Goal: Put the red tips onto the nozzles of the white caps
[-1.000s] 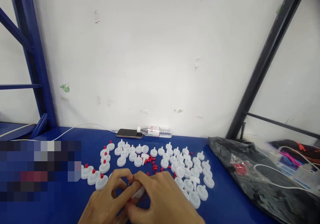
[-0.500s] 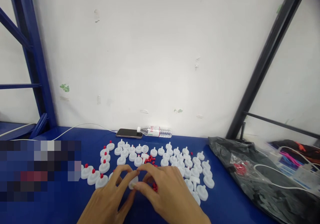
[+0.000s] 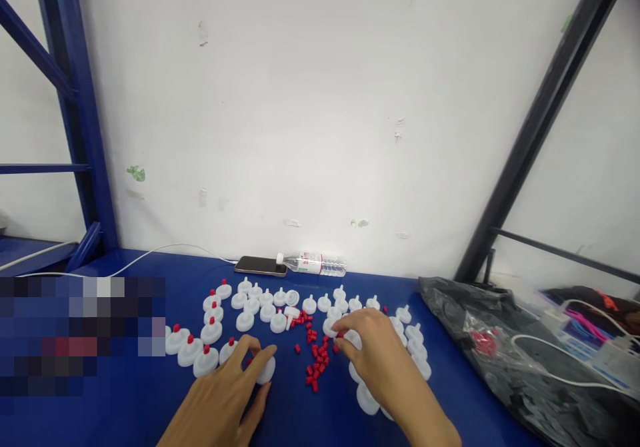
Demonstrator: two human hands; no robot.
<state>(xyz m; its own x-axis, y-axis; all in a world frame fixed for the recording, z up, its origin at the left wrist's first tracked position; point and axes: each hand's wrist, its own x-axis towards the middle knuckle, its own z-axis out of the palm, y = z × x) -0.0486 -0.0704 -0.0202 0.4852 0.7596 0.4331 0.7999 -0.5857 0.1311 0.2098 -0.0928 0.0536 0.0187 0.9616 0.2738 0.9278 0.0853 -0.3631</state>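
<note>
My left hand (image 3: 233,384) grips a tilted white nozzle cap (image 3: 268,371) by its side, just above the blue tabletop; a bit of red shows between the fingers. On the right, my right hand (image 3: 375,350) reaches over a group of white nozzle caps (image 3: 367,399), its thumb and forefinger bent close together. A speck of red shows at those fingertips, but what they pinch is hidden. Loose small red caps (image 3: 315,370) lie scattered between my hands. White nozzle caps with red tips (image 3: 190,350) stand in a bent row beside my left hand.
More white nozzle caps (image 3: 245,319) stand farther back. Against the wall lie a phone (image 3: 260,266) on a cable and a clear bottle (image 3: 313,263) on its side. A black plastic bag (image 3: 465,314) and white cables (image 3: 560,379) occupy the right side. Blue shelf posts (image 3: 85,114) rise at left.
My hands have parted from the nozzle cap they both held. The left keeps the cap and stays low; the right has moved right, over the white caps, uncovering the red pile.
</note>
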